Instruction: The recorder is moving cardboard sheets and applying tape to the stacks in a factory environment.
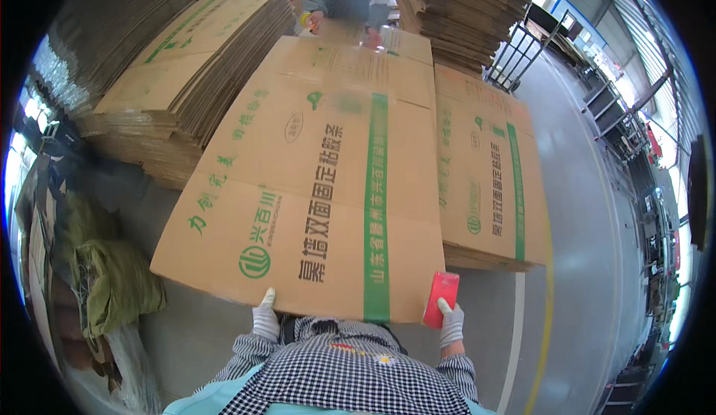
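Note:
A large flat brown cardboard box [328, 191], printed in green and black, stretches away from my waist. My left hand [265, 316] wears a white glove and grips the box's near edge, thumb on top and the other fingers hidden underneath. In my right hand [451, 324], also gloved, is a flat red rectangular object [442, 299], pinched at the box's near right corner. Its exact kind I cannot make out. At the far end, a co-worker [350, 1] in an apron has both hands at the box's far edge.
A stack of flattened cardboard boxes [492, 169] stands to the right, with another tall stack [462, 12] behind it. More stacked cardboard [186, 64] is at left. A green sack [115, 284] lies at lower left. A metal cart [518, 53] stands far right.

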`<state>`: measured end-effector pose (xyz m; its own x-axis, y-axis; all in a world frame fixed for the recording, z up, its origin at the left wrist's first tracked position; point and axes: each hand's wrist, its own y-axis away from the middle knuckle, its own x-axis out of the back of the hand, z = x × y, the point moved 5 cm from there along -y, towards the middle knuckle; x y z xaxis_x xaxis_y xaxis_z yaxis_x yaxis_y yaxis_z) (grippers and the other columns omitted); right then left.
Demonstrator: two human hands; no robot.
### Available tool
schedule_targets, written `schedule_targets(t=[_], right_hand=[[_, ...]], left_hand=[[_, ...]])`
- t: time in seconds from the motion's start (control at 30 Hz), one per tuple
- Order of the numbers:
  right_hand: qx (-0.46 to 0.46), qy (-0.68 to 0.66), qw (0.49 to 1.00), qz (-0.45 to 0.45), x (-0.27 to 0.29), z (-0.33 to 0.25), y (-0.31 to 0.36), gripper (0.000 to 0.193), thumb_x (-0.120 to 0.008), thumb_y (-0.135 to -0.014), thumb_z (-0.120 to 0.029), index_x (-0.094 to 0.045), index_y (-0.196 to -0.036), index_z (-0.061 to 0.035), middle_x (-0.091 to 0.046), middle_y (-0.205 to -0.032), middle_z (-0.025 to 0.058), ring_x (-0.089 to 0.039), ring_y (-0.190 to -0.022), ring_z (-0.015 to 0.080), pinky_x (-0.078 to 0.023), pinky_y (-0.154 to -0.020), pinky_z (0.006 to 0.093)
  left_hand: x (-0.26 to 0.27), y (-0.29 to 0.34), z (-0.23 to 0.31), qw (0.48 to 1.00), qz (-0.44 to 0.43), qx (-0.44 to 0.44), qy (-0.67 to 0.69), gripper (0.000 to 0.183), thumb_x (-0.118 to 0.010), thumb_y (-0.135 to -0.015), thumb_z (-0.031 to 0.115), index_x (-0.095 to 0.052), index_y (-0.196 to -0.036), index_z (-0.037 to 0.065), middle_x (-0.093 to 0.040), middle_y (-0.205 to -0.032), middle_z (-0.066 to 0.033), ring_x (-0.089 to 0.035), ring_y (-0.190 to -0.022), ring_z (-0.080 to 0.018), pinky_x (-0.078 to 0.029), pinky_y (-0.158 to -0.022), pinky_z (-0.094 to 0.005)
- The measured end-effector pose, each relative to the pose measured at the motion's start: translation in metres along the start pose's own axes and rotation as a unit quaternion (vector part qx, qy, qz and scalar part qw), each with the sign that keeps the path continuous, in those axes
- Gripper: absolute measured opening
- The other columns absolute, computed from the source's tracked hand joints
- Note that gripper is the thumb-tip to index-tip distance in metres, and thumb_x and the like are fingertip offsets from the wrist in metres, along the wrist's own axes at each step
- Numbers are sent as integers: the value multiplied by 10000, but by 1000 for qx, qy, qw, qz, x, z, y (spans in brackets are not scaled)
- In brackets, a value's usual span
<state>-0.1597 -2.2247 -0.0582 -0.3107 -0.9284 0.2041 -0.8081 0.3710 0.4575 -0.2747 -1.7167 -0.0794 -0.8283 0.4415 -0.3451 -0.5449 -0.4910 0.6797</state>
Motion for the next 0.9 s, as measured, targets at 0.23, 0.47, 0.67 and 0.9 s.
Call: schedule_targets(t=[0.23, 0.47, 0.67, 0.9], right_hand=[[-47, -75, 996, -27, -13, -16, -6, 358, -771, -820, -153, -629, -1111, -3, -692, -976, 81, -664, -805, 185, -559, -746, 340], [9, -47, 999, 22, -60, -105, 2, 327, -752, -840, -158, -619, -1098, -7, -678, -966, 69, -646, -795, 168, -551, -731, 328], [30, -20, 999, 31, -97, -128, -6, 394, -768, -831, -184, -601, -1133, 7, -671, -996, 71, -639, -844, 157, -540, -787, 322], [-9, -86, 994, 65, -103, -131, 40, 422, -775, -826, -185, -596, -1158, 4, -666, -1020, 72, -636, -873, 160, -533, -814, 309]], left_hand=[[43, -36, -21, 995, -65, 32, -64, 478, -536, -981, 337, -506, -1334, 16, -605, -1258, -144, -588, -1143, -264, -498, -981, -386], [-86, -175, 29, 986, -163, -2, 15, 418, -558, -973, 218, -514, -1321, -10, -596, -1281, -129, -582, -1106, -221, -448, -992, -330], [-184, -313, -2, 980, -19, 180, 83, 740, -691, -839, 528, -457, -1399, 106, -570, -1340, -80, -497, -1245, -255, -350, -1085, -337], [-166, -351, -14, 971, -86, 172, 144, 529, -646, -920, 395, -490, -1353, 135, -566, -1317, -96, -543, -1197, -317, -463, -981, -546]])
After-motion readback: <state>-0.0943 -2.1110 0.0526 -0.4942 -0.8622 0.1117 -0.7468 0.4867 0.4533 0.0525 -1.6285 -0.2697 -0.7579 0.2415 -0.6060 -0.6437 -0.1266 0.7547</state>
